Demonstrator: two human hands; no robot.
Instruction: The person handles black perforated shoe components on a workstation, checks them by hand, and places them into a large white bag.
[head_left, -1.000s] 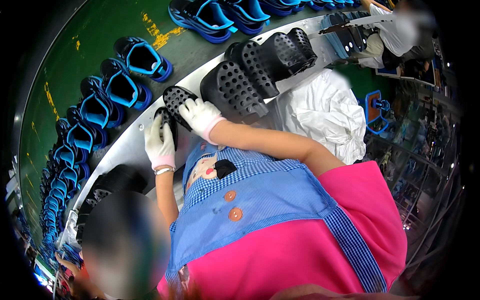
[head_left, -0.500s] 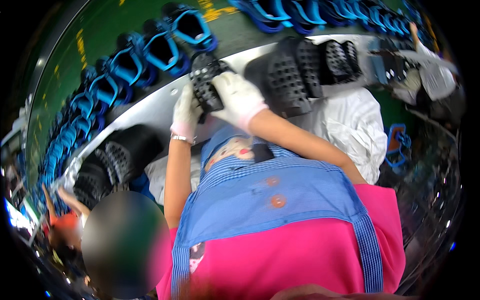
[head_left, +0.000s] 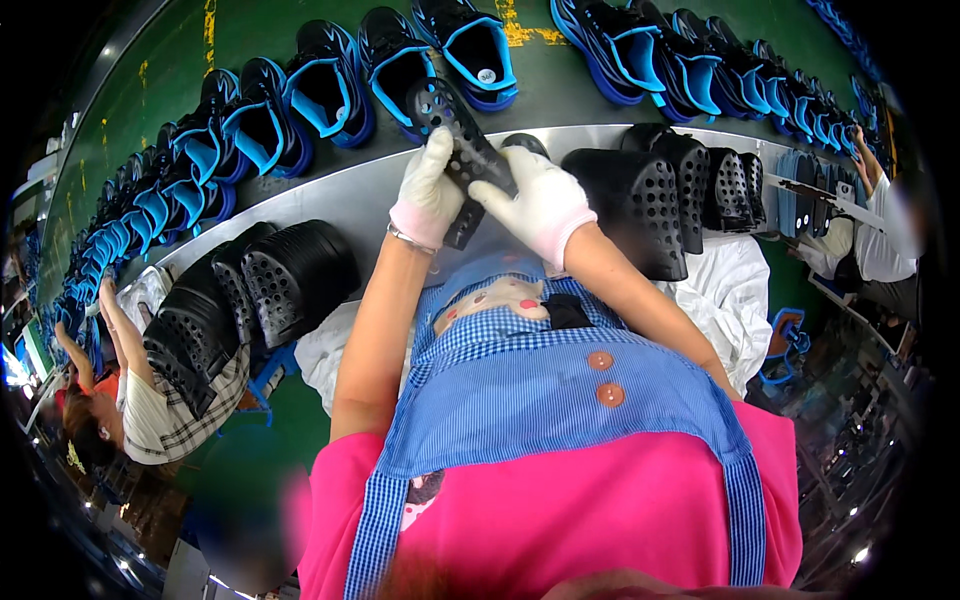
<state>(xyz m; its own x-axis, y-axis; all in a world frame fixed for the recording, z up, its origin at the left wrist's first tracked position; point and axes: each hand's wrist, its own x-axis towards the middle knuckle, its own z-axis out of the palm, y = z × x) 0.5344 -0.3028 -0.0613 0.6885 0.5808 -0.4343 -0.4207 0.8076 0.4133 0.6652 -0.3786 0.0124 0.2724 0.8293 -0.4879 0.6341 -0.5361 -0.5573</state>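
Note:
Between my two white-gloved hands is a black plastic shoe insert [head_left: 468, 140] with rows of round holes, tilted with its rounded end toward the shoes. My left hand [head_left: 428, 190] is closed on its left side, thumb upward along the edge. My right hand [head_left: 545, 198] grips it from the right, thumb across its lower part and fingers over a dark rounded end [head_left: 527, 146]. A narrow black piece [head_left: 464, 226] shows below the hands; whether it belongs to the same insert I cannot tell.
Nested black inserts lie in a stack [head_left: 298, 280] at left and another stack [head_left: 625, 205] at right, along a metal ledge [head_left: 385, 240]. Beyond it stand rows of black-and-blue shoes [head_left: 330, 90]. White cloth [head_left: 720, 290] hangs at right. Co-workers are at far left and far right.
The view has shifted, showing more shoes. The insert has turned, its rounded end now farther out. My right hand has slid from its upper face to its lower right side.

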